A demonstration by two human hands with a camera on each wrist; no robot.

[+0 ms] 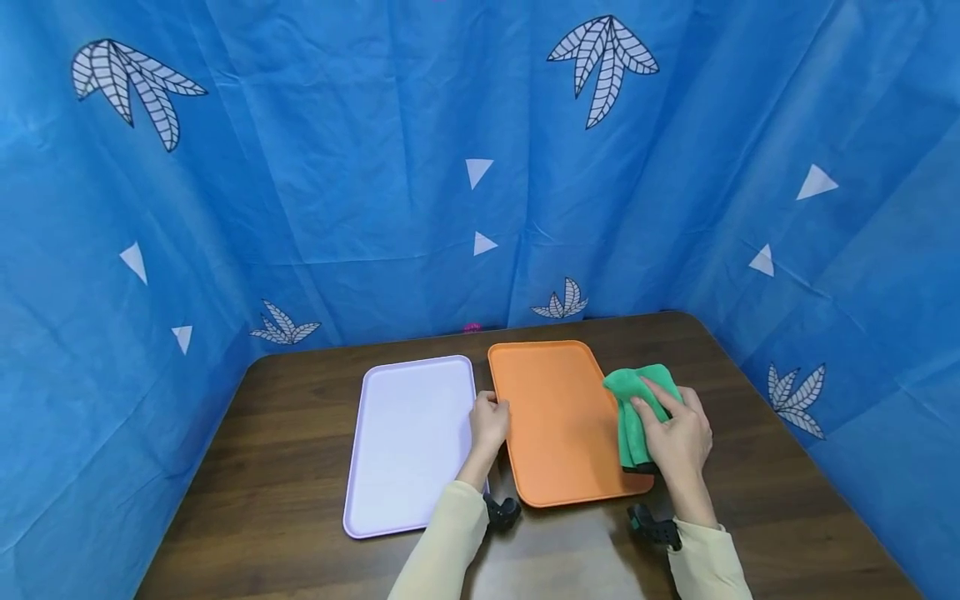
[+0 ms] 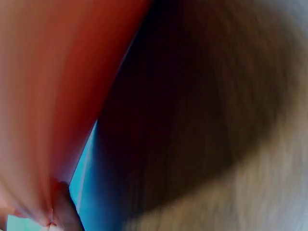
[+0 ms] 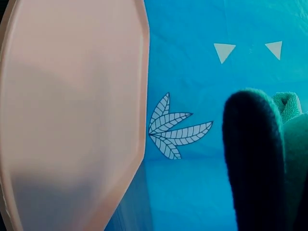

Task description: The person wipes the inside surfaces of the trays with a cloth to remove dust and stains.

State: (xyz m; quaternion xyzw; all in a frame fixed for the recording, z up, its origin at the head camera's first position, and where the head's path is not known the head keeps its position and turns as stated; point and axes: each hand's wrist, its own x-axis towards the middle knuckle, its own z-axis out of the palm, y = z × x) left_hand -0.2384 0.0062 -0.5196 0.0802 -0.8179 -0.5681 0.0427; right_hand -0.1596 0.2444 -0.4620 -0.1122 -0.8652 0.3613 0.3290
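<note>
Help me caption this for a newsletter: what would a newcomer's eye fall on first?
Probably the orange tray, just right of centre on the dark wooden table, with a pale lavender tray to its left. Next, the bright green cloth in the person's right grip, at the orange tray's right side, while the left grip holds its left rim. Behind everything, a leaf-printed blue curtain fills the background.
</note>
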